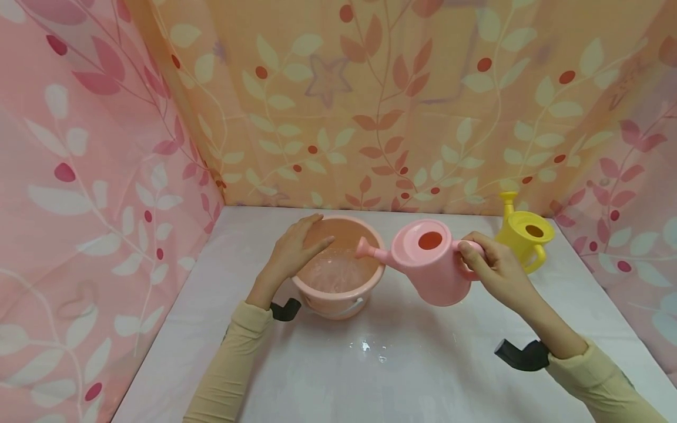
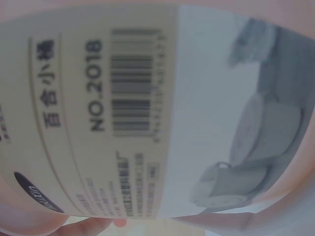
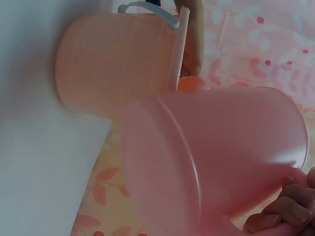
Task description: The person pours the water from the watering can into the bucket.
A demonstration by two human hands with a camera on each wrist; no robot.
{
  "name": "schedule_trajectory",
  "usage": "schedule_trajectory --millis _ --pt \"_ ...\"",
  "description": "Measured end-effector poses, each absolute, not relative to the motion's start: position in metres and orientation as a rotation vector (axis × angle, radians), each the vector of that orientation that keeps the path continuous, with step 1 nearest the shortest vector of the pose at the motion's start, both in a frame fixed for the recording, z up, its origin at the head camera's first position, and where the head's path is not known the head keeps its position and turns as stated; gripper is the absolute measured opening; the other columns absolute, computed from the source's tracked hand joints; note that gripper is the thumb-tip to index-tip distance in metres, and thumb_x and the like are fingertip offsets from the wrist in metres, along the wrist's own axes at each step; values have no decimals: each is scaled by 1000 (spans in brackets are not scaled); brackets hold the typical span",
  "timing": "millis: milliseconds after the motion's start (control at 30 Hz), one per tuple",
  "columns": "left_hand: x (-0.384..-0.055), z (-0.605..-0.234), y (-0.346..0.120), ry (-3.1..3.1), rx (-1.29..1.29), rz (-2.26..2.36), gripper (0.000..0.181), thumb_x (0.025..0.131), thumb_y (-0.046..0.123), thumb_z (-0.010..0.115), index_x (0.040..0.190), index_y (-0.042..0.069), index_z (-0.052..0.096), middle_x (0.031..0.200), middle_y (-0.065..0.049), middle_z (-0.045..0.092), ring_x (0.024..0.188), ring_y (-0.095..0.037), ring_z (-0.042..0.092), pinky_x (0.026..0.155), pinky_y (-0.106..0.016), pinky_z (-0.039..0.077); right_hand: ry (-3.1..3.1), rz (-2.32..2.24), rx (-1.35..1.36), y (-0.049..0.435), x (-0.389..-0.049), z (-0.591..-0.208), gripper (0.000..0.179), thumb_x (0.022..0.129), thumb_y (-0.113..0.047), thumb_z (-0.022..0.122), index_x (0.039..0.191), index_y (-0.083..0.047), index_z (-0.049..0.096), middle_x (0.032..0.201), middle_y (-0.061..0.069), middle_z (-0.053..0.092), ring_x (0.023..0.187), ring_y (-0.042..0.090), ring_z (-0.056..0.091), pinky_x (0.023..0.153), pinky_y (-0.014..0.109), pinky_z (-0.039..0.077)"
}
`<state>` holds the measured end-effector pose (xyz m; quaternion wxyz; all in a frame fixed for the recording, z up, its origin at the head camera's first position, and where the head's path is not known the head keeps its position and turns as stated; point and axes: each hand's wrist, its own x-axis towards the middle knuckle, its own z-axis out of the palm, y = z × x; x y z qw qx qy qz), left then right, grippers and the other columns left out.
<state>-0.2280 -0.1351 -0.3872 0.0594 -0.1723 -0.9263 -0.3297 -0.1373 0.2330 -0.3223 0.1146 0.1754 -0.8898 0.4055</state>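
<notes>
In the head view, my right hand (image 1: 499,267) grips the handle of a pink watering can (image 1: 441,279), held above the table. The can's rose points left over the rim of a peach-pink bucket (image 1: 338,299). Rippled water (image 1: 338,271) lies inside the bucket; I cannot make out a stream from the rose. My left hand (image 1: 293,249) rests over the bucket's left rim, fingers and thumb extended, the thumb above the inside. The left wrist view is filled by the bucket's printed label (image 2: 133,88). The right wrist view shows the can's base (image 3: 157,162) near the bucket (image 3: 113,64).
A yellow watering can (image 1: 515,238) stands at the table's back right, behind my right hand. Water drops (image 1: 366,346) glisten on the white table (image 1: 423,376) in front of the bucket. Leaf-patterned curtains (image 1: 370,117) close off the back and both sides.
</notes>
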Motion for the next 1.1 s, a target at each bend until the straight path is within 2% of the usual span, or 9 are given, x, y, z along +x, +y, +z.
schedule_trajectory --millis 400,667,1100 --pt "-229 -388 -135 -2810 -523 -1003 73 84 67 46 142 24 36 145 1 38 132 -26 35 101 -55 33 -2648 1134 525 232 -141 -319 12 96 -17 50 98 -11 60 85 2 60 76 13 56 57 23 53" --pt "-228 -387 -135 -2816 -522 -1006 73 84 67 45 142 24 36 145 2 37 132 -26 35 101 -55 33 -2695 1119 523 232 -143 -314 12 96 -21 50 94 -13 59 81 3 58 74 19 55 56 25 53" --pt "-228 -387 -135 -2814 -526 -1014 74 84 67 45 143 23 36 146 1 37 132 -26 34 102 -55 32 -2711 1027 553 228 -143 -306 13 96 -24 52 89 -15 57 70 2 54 64 17 50 50 25 48"
